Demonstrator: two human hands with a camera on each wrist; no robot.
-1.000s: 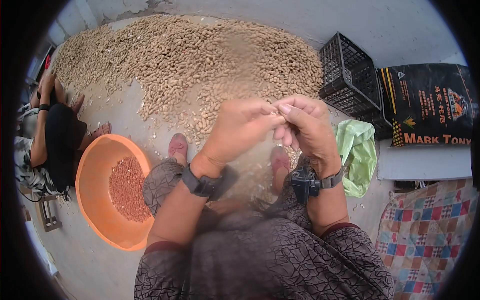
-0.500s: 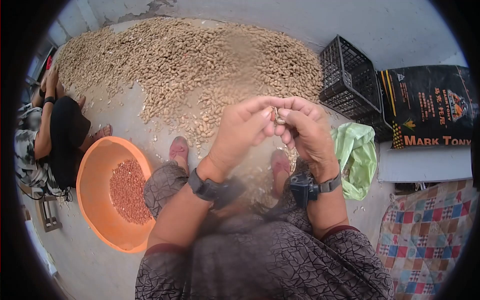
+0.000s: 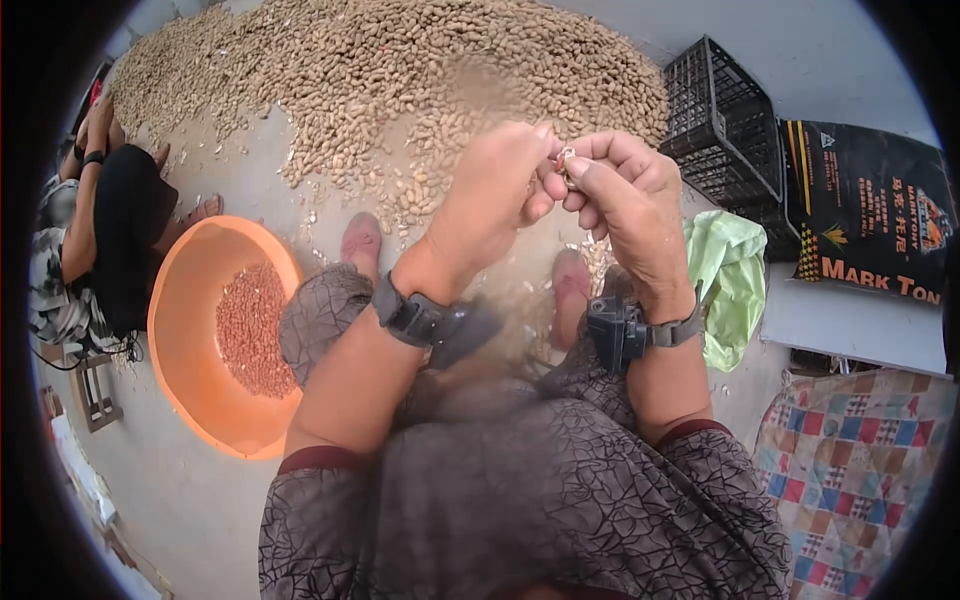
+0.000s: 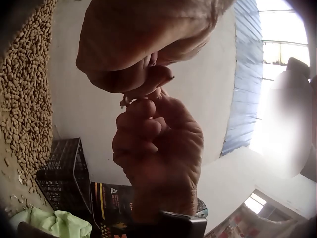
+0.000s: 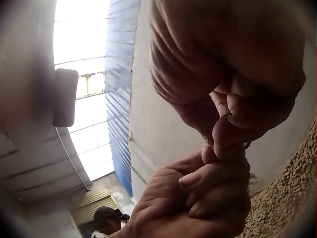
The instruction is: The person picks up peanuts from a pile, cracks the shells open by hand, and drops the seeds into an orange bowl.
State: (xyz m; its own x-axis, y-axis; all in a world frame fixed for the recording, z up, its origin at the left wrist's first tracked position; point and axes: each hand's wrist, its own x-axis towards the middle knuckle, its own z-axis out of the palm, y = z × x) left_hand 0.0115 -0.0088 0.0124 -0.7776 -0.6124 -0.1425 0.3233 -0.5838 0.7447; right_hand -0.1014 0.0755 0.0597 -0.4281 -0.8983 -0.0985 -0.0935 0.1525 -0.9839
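Held up between both hands, over the floor between the feet, is a cracked peanut (image 3: pixel 568 158) with a pale shell and a bit of red showing. My right hand (image 3: pixel 635 200) pinches it between thumb and fingers. Against its other side, the left hand (image 3: pixel 490 195) has its fingers curled with the tips meeting the right fingertips. In the left wrist view a ragged bit of shell (image 4: pixel 130 101) pokes out where the fingertips meet; the fingers hide most of the peanut. An orange basin (image 3: pixel 185 330) holding red shelled peanuts (image 3: pixel 255 330) stands left of the left forearm.
Unshelled peanuts (image 3: pixel 380 80) are heaped along the wall. A black crate (image 3: pixel 725 130), a black printed sack (image 3: pixel 870 200) and a green plastic bag (image 3: pixel 730 280) stand on the right, near a patchwork cloth (image 3: pixel 850 460). Another person (image 3: pixel 90 230) sits at far left.
The head view has tipped down, so the heap and basin sit higher. Both hands appear higher, with the left drawn slightly away from the right. Red now shows in the cracked peanut.
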